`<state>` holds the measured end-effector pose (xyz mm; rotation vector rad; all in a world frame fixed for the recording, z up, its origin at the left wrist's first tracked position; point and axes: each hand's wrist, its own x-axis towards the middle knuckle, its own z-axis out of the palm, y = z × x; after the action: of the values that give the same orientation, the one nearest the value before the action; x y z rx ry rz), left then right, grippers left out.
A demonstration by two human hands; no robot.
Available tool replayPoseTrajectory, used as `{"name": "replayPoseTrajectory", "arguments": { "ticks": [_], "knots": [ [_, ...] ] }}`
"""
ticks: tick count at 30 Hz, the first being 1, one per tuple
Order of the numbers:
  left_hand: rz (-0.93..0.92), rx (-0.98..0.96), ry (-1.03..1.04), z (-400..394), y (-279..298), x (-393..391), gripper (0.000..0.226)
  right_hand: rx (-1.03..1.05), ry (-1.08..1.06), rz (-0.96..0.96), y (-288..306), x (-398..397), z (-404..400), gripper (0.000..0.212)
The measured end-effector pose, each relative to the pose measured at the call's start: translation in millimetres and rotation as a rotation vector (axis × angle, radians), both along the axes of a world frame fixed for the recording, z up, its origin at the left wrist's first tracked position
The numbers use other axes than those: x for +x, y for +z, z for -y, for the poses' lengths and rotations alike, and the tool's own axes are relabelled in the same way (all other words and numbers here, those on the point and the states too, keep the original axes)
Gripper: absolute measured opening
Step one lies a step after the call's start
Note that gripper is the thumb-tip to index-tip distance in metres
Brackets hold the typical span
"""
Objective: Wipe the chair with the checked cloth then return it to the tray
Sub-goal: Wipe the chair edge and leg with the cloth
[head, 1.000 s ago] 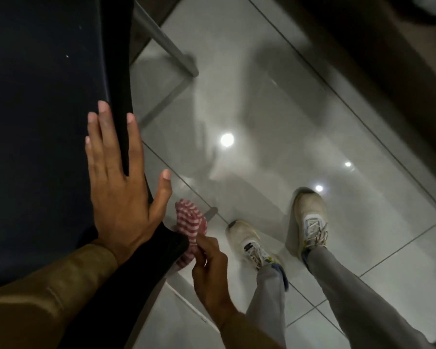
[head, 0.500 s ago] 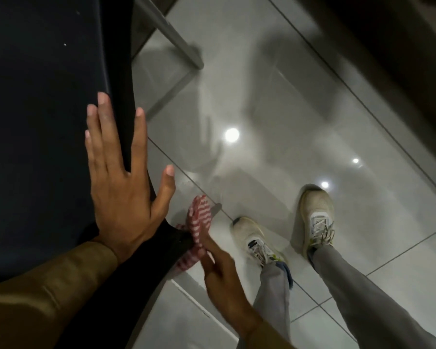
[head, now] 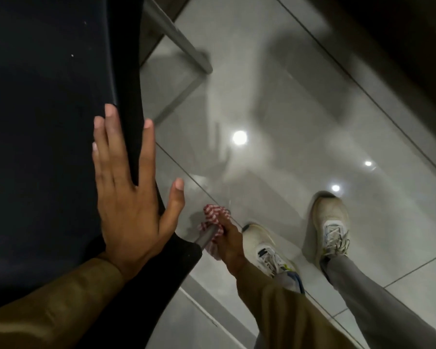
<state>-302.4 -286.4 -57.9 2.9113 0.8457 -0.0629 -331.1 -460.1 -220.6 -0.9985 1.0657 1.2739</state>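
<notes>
The dark chair [head: 48, 122] fills the left of the view, seen from above. My left hand [head: 129, 197] lies flat on its edge, fingers spread, holding nothing. Below the chair's near corner a grey metal leg [head: 207, 235] slants down toward the floor. My right hand [head: 230, 244] grips the red-and-white checked cloth [head: 214, 217] and presses it around that leg. Part of the cloth is hidden behind the leg and my fingers. The tray is not in view.
Glossy grey floor tiles [head: 287, 122] reflect ceiling lights. My two feet in pale sneakers [head: 330, 222] stand right of the chair. Another grey chair leg [head: 181, 44] reaches the floor at the top. A dark wall or furniture runs along the upper right.
My right hand has slid the checked cloth down the chair leg, lower and further right than before. My left hand has stayed flat on the chair.
</notes>
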Motion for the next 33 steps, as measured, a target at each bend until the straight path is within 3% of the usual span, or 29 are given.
{"name": "replayPoseTrajectory", "arguments": {
  "ticks": [2, 5, 6, 8, 10, 13, 16, 18, 22, 24, 28, 32, 33],
  "knots": [
    [-0.003, -0.009, 0.009, 1, 1, 1, 0.078, 0.056, 0.116, 0.068, 8, -5, 7, 0.041],
    [-0.009, -0.028, 0.026, 4, 5, 3, 0.077, 0.163, 0.524, 0.538, 48, -36, 30, 0.041],
    [-0.009, -0.028, 0.024, 4, 6, 4, 0.077, 0.19, 0.536, 0.629, 62, -44, 34, 0.043],
    [-0.008, -0.028, 0.027, 4, 8, 5, 0.077, 0.192, 0.461, 0.595, 78, -48, 36, 0.043],
    [-0.002, -0.036, 0.03, 3, 7, 5, 0.077, 0.195, 0.273, 0.39, 67, -40, 25, 0.039],
    [0.007, -0.026, 0.014, 2, 3, 3, 0.077, 0.04, 0.098, 0.076, 22, -26, 13, 0.062],
    [0.031, -0.011, -0.002, 1, 0, 1, 0.075, 0.008, -0.042, -0.118, -18, -2, 7, 0.045],
    [0.033, -0.015, -0.008, 0, -2, 0, 0.073, -0.017, 0.118, -0.102, -28, 3, 5, 0.032],
    [-0.002, -0.032, 0.007, 2, 2, 1, 0.072, 0.039, 0.474, 0.289, 4, -14, 33, 0.037],
    [-0.016, -0.043, 0.015, 3, 6, 2, 0.073, 0.115, 0.496, 0.342, 34, -23, 40, 0.037],
    [-0.011, -0.052, 0.018, 3, 7, 4, 0.072, 0.093, 0.452, 0.313, 56, -30, 30, 0.062],
    [0.011, -0.033, -0.002, 1, 2, 2, 0.071, -0.005, 0.452, 0.295, 32, -26, 12, 0.029],
    [0.015, -0.032, -0.005, 1, 1, 1, 0.071, -0.016, 0.452, 0.27, 21, -23, 8, 0.031]
  ]
}}
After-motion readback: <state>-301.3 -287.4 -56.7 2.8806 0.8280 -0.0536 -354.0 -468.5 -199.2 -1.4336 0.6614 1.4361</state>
